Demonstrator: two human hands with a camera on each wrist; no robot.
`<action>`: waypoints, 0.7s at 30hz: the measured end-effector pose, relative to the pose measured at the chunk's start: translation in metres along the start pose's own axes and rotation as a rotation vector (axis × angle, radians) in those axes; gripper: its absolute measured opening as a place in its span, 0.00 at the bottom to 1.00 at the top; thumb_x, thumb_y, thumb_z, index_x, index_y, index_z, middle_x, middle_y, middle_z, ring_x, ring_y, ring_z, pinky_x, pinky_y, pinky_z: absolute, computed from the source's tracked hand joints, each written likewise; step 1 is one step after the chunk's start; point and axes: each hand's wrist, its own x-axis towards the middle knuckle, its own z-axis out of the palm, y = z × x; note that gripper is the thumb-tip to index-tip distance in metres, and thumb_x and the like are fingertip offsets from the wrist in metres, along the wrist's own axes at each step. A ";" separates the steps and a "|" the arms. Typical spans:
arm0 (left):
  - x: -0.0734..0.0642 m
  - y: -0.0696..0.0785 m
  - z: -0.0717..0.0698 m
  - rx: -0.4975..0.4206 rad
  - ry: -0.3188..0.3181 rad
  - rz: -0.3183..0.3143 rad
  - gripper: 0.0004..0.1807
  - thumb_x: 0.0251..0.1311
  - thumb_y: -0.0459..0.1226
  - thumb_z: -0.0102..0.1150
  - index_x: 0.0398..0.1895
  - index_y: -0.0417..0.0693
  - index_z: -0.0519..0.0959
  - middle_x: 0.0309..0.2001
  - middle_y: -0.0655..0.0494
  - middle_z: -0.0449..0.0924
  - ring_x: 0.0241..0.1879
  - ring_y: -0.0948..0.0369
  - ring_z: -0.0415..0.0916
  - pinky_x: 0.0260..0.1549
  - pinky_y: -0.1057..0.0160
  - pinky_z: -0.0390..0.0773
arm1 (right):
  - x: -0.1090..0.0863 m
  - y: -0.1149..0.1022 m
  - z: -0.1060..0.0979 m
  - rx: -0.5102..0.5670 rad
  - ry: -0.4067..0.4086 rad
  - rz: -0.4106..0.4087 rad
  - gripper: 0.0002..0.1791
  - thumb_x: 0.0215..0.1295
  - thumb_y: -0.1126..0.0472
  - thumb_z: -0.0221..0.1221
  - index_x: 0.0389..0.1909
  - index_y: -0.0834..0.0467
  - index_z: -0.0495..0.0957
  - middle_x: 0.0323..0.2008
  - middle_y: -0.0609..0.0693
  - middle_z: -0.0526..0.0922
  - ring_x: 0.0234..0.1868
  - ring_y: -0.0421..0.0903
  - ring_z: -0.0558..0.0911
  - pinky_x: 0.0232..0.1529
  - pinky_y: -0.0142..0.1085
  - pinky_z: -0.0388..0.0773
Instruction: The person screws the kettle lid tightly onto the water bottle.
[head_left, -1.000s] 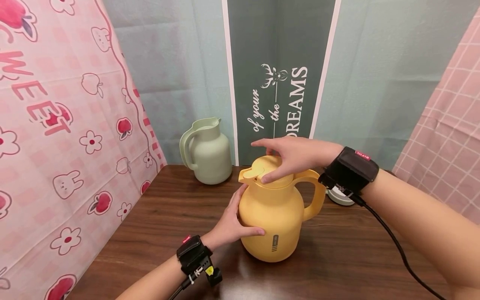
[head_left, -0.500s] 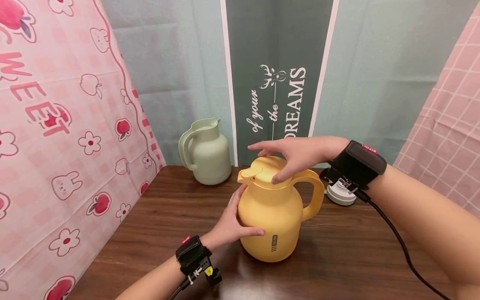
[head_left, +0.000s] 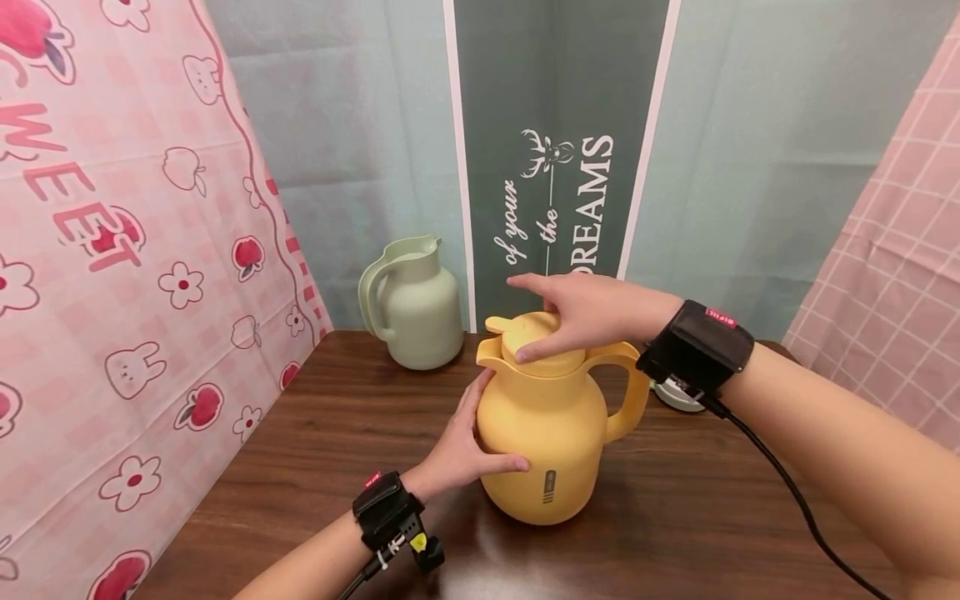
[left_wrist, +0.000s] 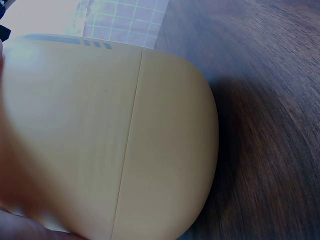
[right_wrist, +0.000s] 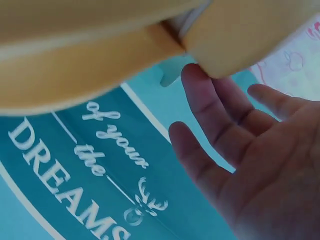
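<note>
A yellow thermos jug (head_left: 540,442) stands upright on the wooden table, its handle to the right. My left hand (head_left: 459,450) grips the left side of its body, thumb across the front, other fingers partly hidden behind. From above, my right hand (head_left: 588,310) holds the jug's lid (head_left: 517,335), thumb on the near side and fingers at the far side. The lid's tab stands behind and above the spout (head_left: 489,352), with a gap between them. In the right wrist view a fingertip (right_wrist: 194,75) meets the lid's edge. The left wrist view shows mostly the jug's lower body (left_wrist: 165,140).
A pale green jug (head_left: 423,321) with no lid on its mouth stands at the back left. Behind the yellow handle, a round white-and-green object (head_left: 678,396) lies partly hidden by the right wrist. Printed cloths (head_left: 337,167) surround the wooden table (head_left: 322,467). Cables trail from both wrist cameras.
The lid has turned, its tab moving from the spout to behind and above it. My right hand shifted back right, then came left again onto the lid. My left hand stayed put.
</note>
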 end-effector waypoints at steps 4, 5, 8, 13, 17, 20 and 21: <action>0.000 -0.001 0.000 -0.006 0.001 0.003 0.62 0.40 0.49 0.77 0.73 0.72 0.42 0.71 0.62 0.45 0.64 0.63 0.59 0.57 0.58 0.67 | 0.000 -0.001 0.000 -0.011 -0.025 0.003 0.54 0.50 0.25 0.57 0.72 0.49 0.54 0.42 0.46 0.78 0.41 0.42 0.77 0.43 0.42 0.73; 0.000 -0.001 -0.001 -0.005 0.000 0.003 0.62 0.40 0.49 0.77 0.73 0.73 0.42 0.71 0.62 0.45 0.64 0.63 0.59 0.57 0.58 0.67 | -0.001 -0.001 -0.001 0.004 -0.040 -0.010 0.53 0.51 0.25 0.57 0.73 0.49 0.53 0.48 0.47 0.77 0.47 0.43 0.76 0.48 0.44 0.72; -0.001 -0.001 0.000 -0.002 0.000 0.007 0.62 0.40 0.49 0.77 0.73 0.72 0.42 0.71 0.61 0.45 0.63 0.63 0.60 0.57 0.58 0.67 | -0.003 -0.002 -0.006 0.082 -0.091 -0.060 0.50 0.53 0.32 0.62 0.73 0.49 0.54 0.62 0.49 0.68 0.60 0.46 0.70 0.58 0.47 0.66; 0.000 -0.001 0.000 -0.006 0.001 0.005 0.62 0.40 0.48 0.77 0.73 0.73 0.42 0.71 0.62 0.44 0.63 0.63 0.59 0.57 0.58 0.67 | -0.004 -0.004 -0.013 0.088 -0.161 -0.103 0.44 0.53 0.45 0.67 0.70 0.50 0.60 0.63 0.47 0.68 0.60 0.46 0.70 0.59 0.47 0.65; 0.000 0.000 -0.001 -0.004 0.004 -0.005 0.62 0.39 0.48 0.78 0.73 0.73 0.42 0.71 0.62 0.44 0.64 0.64 0.59 0.57 0.57 0.67 | -0.004 -0.005 -0.013 0.052 -0.154 -0.109 0.37 0.54 0.45 0.66 0.64 0.52 0.68 0.59 0.46 0.73 0.56 0.45 0.72 0.57 0.45 0.67; 0.000 0.000 -0.001 -0.004 0.006 -0.015 0.62 0.39 0.48 0.78 0.73 0.72 0.43 0.71 0.62 0.44 0.64 0.63 0.59 0.57 0.58 0.67 | -0.002 -0.006 -0.010 0.005 -0.100 -0.098 0.34 0.52 0.40 0.66 0.58 0.51 0.74 0.51 0.46 0.77 0.49 0.44 0.75 0.51 0.42 0.71; -0.001 0.000 -0.001 -0.003 0.008 -0.017 0.62 0.39 0.49 0.78 0.73 0.72 0.43 0.71 0.61 0.44 0.64 0.63 0.59 0.57 0.58 0.67 | -0.002 -0.006 -0.009 -0.021 -0.077 -0.086 0.33 0.51 0.37 0.66 0.55 0.50 0.76 0.47 0.45 0.78 0.45 0.44 0.75 0.47 0.41 0.72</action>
